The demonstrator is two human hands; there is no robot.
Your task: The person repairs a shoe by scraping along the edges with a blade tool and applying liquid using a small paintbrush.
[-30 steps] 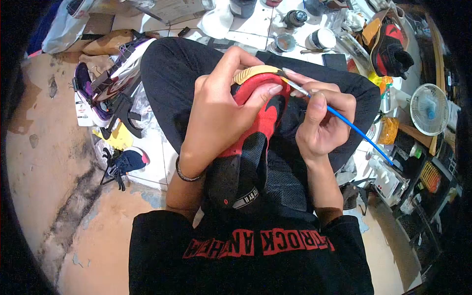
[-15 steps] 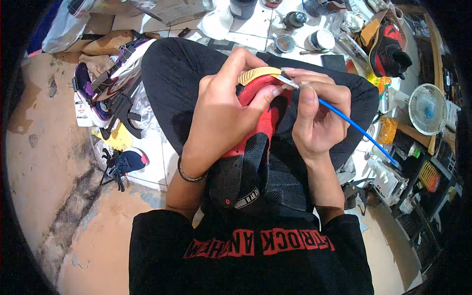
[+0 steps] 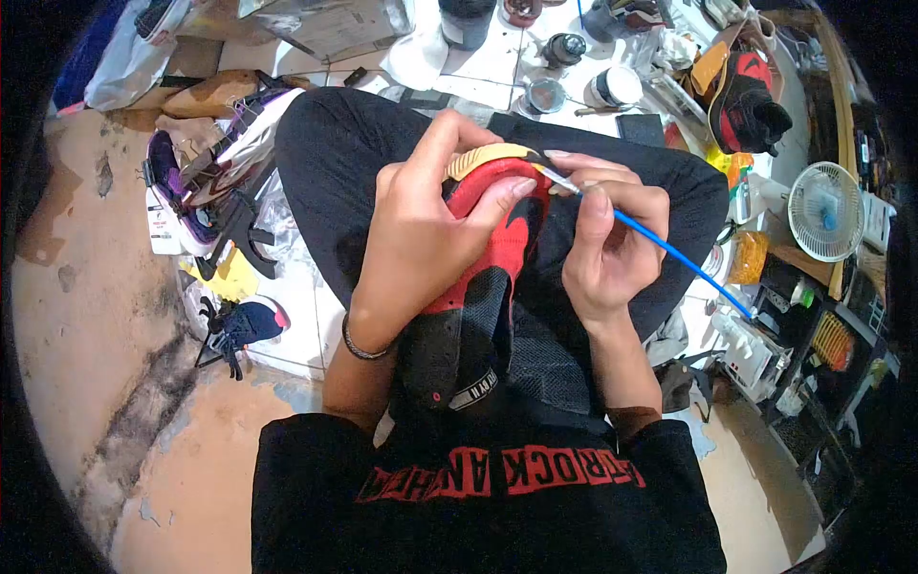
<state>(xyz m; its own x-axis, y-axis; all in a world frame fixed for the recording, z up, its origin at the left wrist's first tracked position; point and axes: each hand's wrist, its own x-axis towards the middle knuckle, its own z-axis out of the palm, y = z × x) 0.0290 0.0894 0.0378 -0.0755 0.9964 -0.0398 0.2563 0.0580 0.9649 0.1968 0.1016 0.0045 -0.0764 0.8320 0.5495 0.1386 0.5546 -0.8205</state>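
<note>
A red and black shoe [image 3: 512, 239] rests in my lap, its pale yellow ribbed sole edge [image 3: 492, 156] turned up and away from me. My left hand [image 3: 416, 225] is closed round the toe end, thumb on the red upper and fingers over the sole edge. In a pinch between thumb and fingers, my right hand [image 3: 617, 230] holds a slim paintbrush with a blue handle [image 3: 684, 260]. The brush tip meets the shoe where the yellow edge borders the red part, close to my left thumb. Part of the shoe's heel end lies in shadow against my shirt.
Ahead on the white tiles stand an open jar [image 3: 545, 97], a white-topped tub [image 3: 620, 86] and a dark jar [image 3: 564, 50]. Purple shoes [image 3: 172, 191] and a dark blue shoe [image 3: 251, 321] lie left. At right are a white fan [image 3: 826, 212] and a red-black shoe [image 3: 754, 105].
The shoe and both my hands have shifted slightly left and tilted a little. The brush tip has moved slightly down along the sole edge, and its handle has swung with my right hand.
</note>
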